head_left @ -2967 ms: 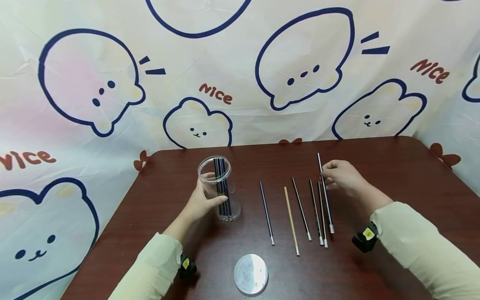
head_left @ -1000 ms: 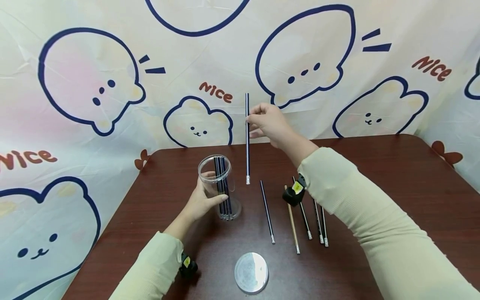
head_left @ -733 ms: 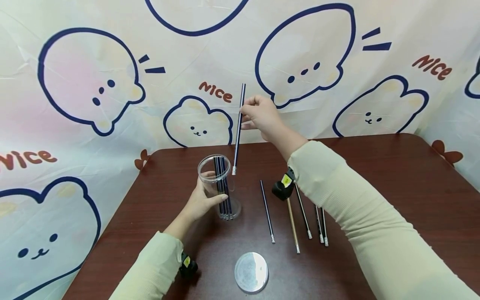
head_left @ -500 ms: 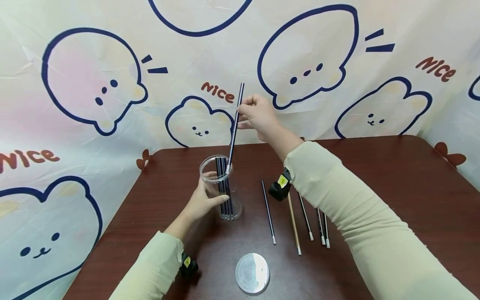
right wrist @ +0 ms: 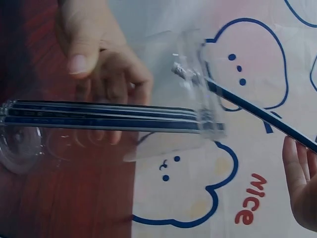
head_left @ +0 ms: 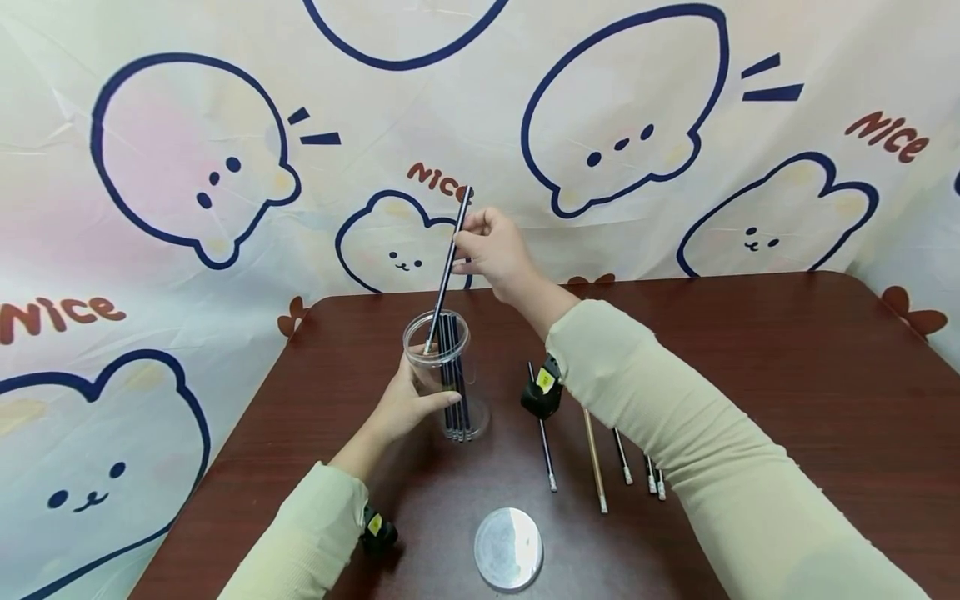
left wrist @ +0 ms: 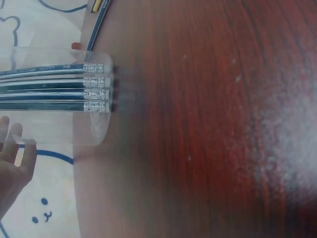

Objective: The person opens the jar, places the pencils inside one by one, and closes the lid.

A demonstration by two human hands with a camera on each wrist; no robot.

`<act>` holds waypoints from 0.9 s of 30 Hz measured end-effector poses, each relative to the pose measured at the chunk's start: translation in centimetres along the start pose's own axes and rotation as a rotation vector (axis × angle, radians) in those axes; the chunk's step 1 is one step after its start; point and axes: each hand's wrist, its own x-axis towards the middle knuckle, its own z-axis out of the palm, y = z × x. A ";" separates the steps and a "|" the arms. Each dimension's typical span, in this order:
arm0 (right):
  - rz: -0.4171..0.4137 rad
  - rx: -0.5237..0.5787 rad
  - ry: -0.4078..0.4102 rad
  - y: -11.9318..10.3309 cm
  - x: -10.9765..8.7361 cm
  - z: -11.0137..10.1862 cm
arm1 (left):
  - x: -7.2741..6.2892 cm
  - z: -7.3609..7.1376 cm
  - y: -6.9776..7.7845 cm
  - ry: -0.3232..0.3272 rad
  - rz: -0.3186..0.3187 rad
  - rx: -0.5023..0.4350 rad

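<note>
My left hand [head_left: 408, 404] grips a clear plastic jar [head_left: 471, 375], its thumb across the front. Several dark striped pencils [left wrist: 54, 94] stand inside, eraser ends down, gathered at one side of the jar. Above the jar, my right hand [head_left: 491, 250] pinches another dark pencil [head_left: 448, 271] near its upper part. That pencil slants, and its eraser end is just inside the jar's mouth, as the right wrist view also shows. The fingers of the left hand [right wrist: 111, 74] curl round the jar's far side there.
A round clear lid [head_left: 508, 550] lies near the table's front. Right of the jar, a dark pencil [head_left: 547, 454], a natural wood pencil [head_left: 595, 458] and several more lie in a loose row, partly hidden by my right sleeve [head_left: 660, 400]. A patterned cloth hangs behind the brown table [head_left: 787, 358].
My right hand picked up a dark pencil from the right of the row, carried it left above the jar and lowered its eraser end into the mouth. The left hand kept its grip.
</note>
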 end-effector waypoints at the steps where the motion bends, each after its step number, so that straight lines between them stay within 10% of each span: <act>1: 0.004 -0.007 -0.010 0.2 0.0 0.1 | 0.0 0.0 0.1 0.003 -0.005 0.005; 16: 0.075 -0.033 -0.083 3.3 0.0 0.7 | 0.2 -0.1 -1.2 -0.009 -0.006 -0.041; 27: 0.067 -0.020 -0.088 4.3 -0.4 0.7 | -0.6 0.3 1.1 -0.006 -0.003 -0.099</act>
